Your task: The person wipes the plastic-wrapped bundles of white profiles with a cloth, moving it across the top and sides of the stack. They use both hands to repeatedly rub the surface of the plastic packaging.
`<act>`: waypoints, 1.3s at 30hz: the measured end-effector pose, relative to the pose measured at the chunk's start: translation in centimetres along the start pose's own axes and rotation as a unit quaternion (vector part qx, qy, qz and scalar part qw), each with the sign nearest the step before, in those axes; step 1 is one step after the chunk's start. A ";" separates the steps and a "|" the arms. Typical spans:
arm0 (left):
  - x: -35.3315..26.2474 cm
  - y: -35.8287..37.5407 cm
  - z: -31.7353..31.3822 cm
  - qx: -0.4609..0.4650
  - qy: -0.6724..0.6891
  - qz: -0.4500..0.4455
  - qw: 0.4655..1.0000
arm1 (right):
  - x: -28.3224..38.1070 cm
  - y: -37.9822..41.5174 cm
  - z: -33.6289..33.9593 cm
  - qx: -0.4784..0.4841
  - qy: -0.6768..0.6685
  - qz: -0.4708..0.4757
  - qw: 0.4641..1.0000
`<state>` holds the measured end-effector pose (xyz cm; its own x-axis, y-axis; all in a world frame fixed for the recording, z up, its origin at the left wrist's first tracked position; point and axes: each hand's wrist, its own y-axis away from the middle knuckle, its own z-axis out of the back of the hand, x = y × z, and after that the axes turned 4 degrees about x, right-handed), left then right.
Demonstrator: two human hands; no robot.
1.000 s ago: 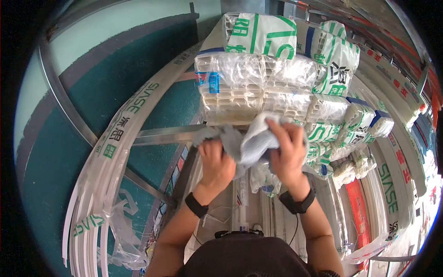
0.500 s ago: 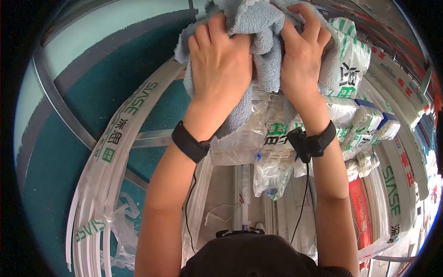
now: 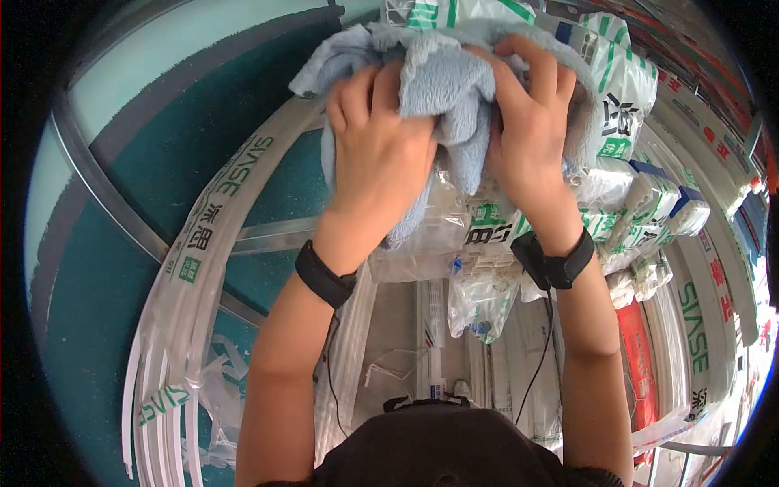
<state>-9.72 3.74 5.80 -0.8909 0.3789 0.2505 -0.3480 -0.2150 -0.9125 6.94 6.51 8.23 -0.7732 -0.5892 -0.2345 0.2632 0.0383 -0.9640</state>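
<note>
A fluffy light blue-grey towel [image 3: 454,89] is bunched between my two hands, above plastic-wrapped bundles. My left hand [image 3: 381,154] has its fingers curled into the towel on the left side, with a loose corner sticking out beyond them. On the right, my right hand [image 3: 531,118] grips the towel with bent fingers, its fingertips partly buried in the folds. Right under the towel lie clear-wrapped white bundles [image 3: 487,235] with green and black print. Black bands circle both wrists, each with a cable running down.
Long white wrapped strips [image 3: 203,235] lean along the left, before a dark green panel [image 3: 97,325] with metal framing. Wrapped packs [image 3: 621,122] are stacked at right, near more long strips [image 3: 698,325] and a red package [image 3: 637,365]. Several long pieces stand along the floor below.
The towel and both hands have come slightly lower in view, and the towel's left corner spreads farther left. More of the wrapped packs behind the towel shows at the top.
</note>
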 end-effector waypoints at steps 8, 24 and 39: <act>-1.2 5.5 -0.6 0.078 -0.007 -0.018 0.997 | 1.7 3.5 1.7 0.102 -0.035 -0.027 0.994; -4.4 14.4 -1.4 0.125 0.050 0.022 0.991 | 5.1 14.4 3.4 0.197 -0.089 -0.123 0.968; -8.8 22.7 -1.7 0.294 0.037 0.027 0.955 | 7.2 18.0 5.4 0.260 -0.102 -0.163 0.946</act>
<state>-9.24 -2.95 -17.67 -0.8971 0.4098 0.1649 -0.4245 -0.6962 -0.5789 9.22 -1.34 -10.10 -0.7492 -0.6466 0.1437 0.3195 -0.5428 -0.7767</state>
